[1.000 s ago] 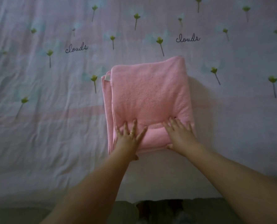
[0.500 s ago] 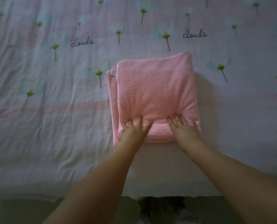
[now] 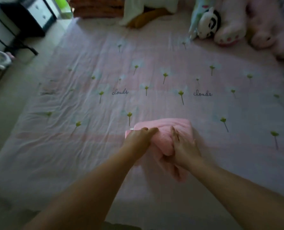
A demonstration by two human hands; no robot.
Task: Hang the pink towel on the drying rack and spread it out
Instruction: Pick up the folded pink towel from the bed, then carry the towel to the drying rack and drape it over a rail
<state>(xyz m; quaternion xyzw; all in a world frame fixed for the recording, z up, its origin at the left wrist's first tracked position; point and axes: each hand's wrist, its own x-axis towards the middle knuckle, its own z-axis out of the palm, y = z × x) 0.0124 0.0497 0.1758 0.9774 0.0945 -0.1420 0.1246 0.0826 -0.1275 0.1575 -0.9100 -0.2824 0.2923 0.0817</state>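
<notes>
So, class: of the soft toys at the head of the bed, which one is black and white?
The panda plush toy, lying left of the big pink plush toy; only it has black ears and eye patches.

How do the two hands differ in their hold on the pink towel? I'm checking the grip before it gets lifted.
The left hand lies on top of the pink towel at its left edge, fingers stretched rightward; the right hand grips the near right part, fingers pointing away. The right hand's thumb tucks under the bunched fold; the left hand's thumb is hidden. Both hands touch the towel, which rests on the bedsheet.
</notes>
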